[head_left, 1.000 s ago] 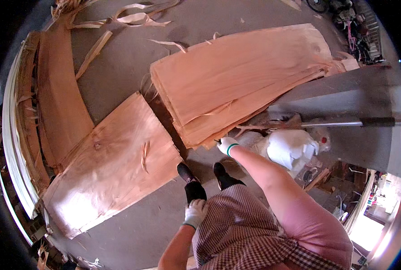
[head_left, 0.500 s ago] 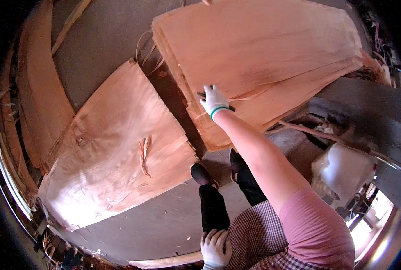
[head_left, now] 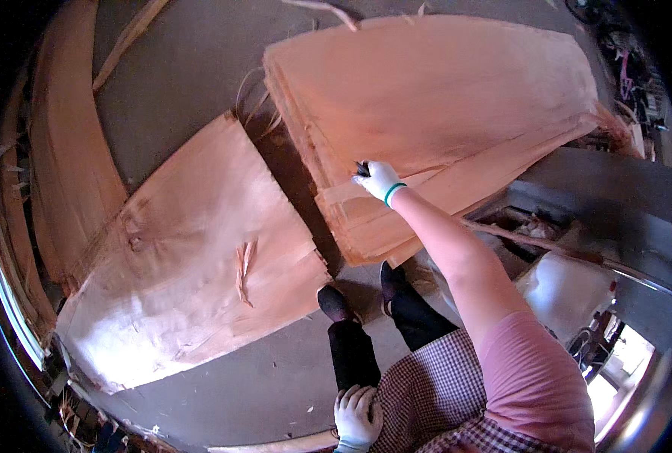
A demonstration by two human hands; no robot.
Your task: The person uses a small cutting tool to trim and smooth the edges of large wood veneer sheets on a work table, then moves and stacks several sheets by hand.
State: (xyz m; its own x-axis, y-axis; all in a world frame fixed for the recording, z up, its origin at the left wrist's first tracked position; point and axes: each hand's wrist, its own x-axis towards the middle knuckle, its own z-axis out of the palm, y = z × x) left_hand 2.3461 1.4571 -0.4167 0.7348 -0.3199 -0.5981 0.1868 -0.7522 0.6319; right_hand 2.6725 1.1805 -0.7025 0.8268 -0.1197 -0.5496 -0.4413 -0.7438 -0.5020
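In a white glove with a green cuff, my right hand (head_left: 381,181) is closed round a short black tool (head_left: 362,169); its exact kind does not show. That hand is at the near left part of a stack of thin wood veneer sheets (head_left: 434,90), beside a paler strip (head_left: 343,191) lying along the top. My left hand (head_left: 358,415), also gloved, rests on my dark trouser leg with its fingers laid over it, holding nothing that shows. A second veneer stack (head_left: 192,226) lies to the left, with torn slivers (head_left: 244,272) on it.
Long veneer pieces (head_left: 72,151) lie along the far left. Between the two stacks runs a narrow dark gap (head_left: 294,181). To the right are a pole (head_left: 532,238) and a whitish translucent block or container (head_left: 566,294). My shoes (head_left: 337,303) stand close to both stacks.
My right hand has shifted a little right and nearer over the stack, the black tool turned in its grip. A paler strip now shows beside it. My left hand stays on my leg.
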